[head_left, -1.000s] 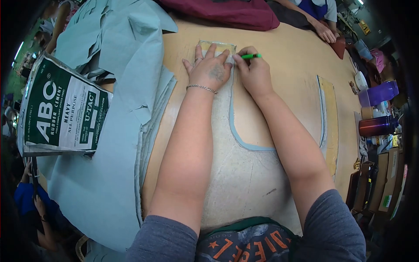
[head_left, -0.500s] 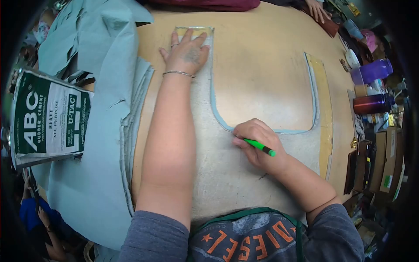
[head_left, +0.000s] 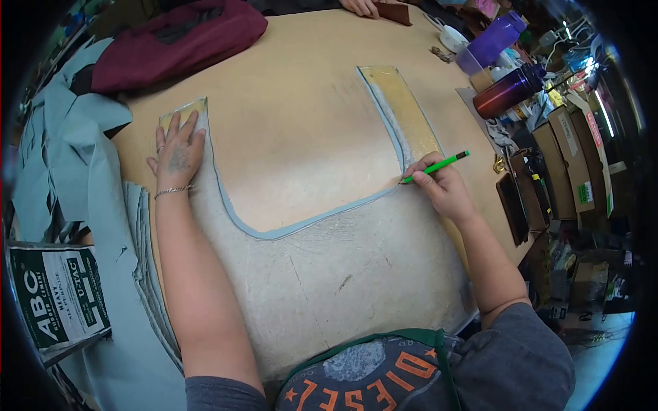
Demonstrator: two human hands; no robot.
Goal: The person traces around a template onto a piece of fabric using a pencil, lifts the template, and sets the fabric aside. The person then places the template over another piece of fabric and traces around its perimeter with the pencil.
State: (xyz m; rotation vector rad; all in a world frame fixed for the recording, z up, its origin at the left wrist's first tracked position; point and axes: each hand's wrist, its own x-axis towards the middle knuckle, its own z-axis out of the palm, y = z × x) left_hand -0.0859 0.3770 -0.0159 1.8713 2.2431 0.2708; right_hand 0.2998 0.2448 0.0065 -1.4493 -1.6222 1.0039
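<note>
My left hand (head_left: 179,152) lies flat with its fingers spread on the upper left arm of a grey U-shaped template (head_left: 329,274), over its yellow taped end. Light blue material (head_left: 312,222) shows as a narrow strip along the template's inner curve. In my right hand (head_left: 442,183) is a green pencil (head_left: 445,164), slanted, its tip at the inner edge near the base of the template's right arm. Yellow tape (head_left: 404,103) covers much of that right arm.
Stacked blue sheets (head_left: 103,171) and an ABC cement can (head_left: 58,298) stand at the left. A maroon cloth (head_left: 178,44) lies at the back left. Bottles, such as a dark one (head_left: 507,92), and boxes (head_left: 565,157) line the right. Another person's hand (head_left: 360,7) is at the far edge.
The pencil in my right hand has travelled from the template's upper left arm, round the inner curve, to its right arm. My left hand stays on the left arm. The view has turned to the right.
</note>
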